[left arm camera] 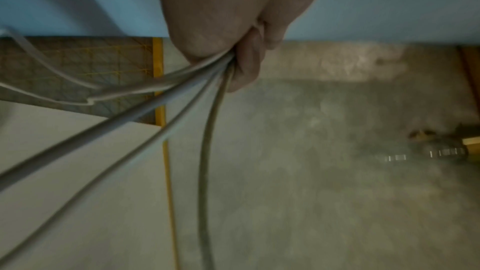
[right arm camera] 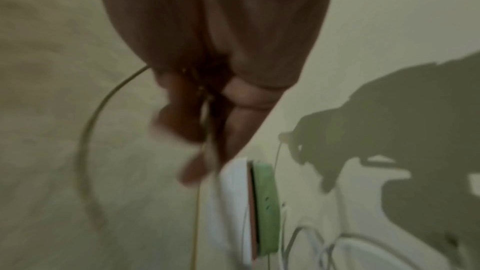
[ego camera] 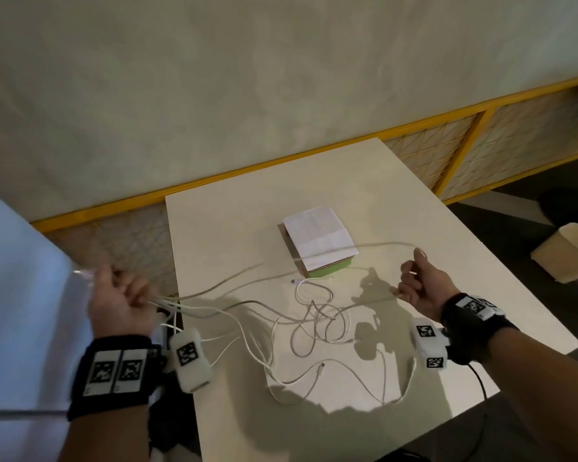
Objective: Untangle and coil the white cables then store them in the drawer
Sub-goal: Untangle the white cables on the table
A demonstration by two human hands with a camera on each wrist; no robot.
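Note:
Several white cables (ego camera: 314, 323) lie tangled in loops on the cream table (ego camera: 364, 181). My left hand (ego camera: 121, 300) is raised off the table's left edge and grips a bundle of cable strands (left arm camera: 182, 98) that fan out toward the tangle. My right hand (ego camera: 419, 285) is raised over the right side of the table, fingers curled round one cable strand (right arm camera: 205, 114); that strand arcs back over the small drawer box (ego camera: 319, 241). The box has a green front (right arm camera: 265, 206) and white paper on top.
A yellow-framed mesh railing (ego camera: 447, 151) runs behind the table, with a pale wall above it. A light wooden box (ego camera: 571, 251) sits on the dark floor at the right. A white surface (ego camera: 17, 295) rises at the left, beside my left hand.

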